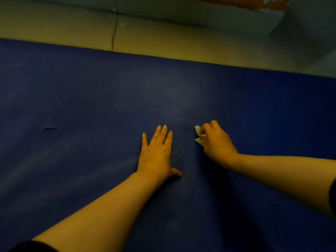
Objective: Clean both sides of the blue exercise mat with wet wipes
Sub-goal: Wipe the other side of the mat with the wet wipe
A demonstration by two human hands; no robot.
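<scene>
While the blue mat [91, 99] lies flat on the floor [163, 39] and fills most of the view, both hands are down on it near the middle. Left hand [156, 153]: palm flat on the mat, fingers straight and together, thumb spread out to the side, holding nothing. Right hand [216, 142]: just beside the left, not touching it, fingers curled in a closed grip around a crumpled wet wipe [199, 136], which is against the mat. Only two pale corners of the wipe stick out on the hand's left side; the rest is hidden under the fingers, so its size and fold can't be read.

No container in view that I can make out. A pale boxy shape [209, 19] sits on the floor beyond the mat's far edge, with something orange [236, 2] at its top, cut off by the frame. Can't tell what either is.

The mat runs out of frame left, right and bottom, so its ends are not visible. A small dark mark or nick [50, 128] sits on the mat at left; too small to tell which. A lighter patch shows on the mat ahead of the hands. Lighting is dim and yellow and detail is soft. Dark sleeve edges show at the bottom left and right frame edges.
</scene>
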